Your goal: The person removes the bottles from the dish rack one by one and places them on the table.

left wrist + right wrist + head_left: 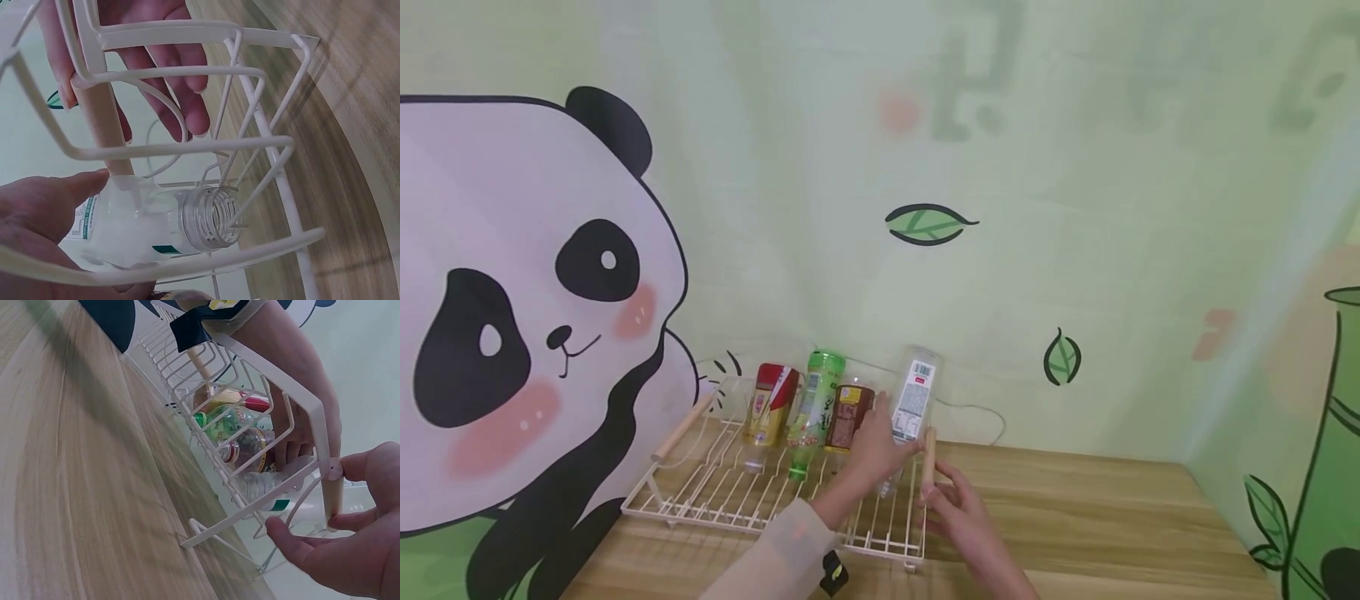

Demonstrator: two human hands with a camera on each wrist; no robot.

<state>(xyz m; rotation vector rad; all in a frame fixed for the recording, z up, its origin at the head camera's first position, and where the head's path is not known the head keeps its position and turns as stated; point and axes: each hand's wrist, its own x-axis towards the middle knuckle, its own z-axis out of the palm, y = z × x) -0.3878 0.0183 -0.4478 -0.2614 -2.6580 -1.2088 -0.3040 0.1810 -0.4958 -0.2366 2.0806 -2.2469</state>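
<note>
A white wire dish rack point(700, 510) stands on the wooden table, with several empty plastic bottles lying mouth-down on it. At the rack's right side my left hand point(880, 446) holds a clear bottle point(916, 392) with a white label, its thumb across the bottle in the left wrist view. The open bottle mouth point(215, 215) points down between the wires. My right hand point(356, 550) grips the rack's right wooden handle point(333, 500) with its fingertips. Beside the left hand lies a brown-labelled bottle point(848, 417), then a green bottle point(815, 400) and a red-and-yellow bottle point(771, 404).
Behind the rack hangs a pale green cloth point(1112, 208) printed with a panda and leaves. A thin wire loop point(992, 412) shows at the back right. The wooden table point(1097, 517) extends to the right. Another wooden handle point(683, 427) is at the rack's left end.
</note>
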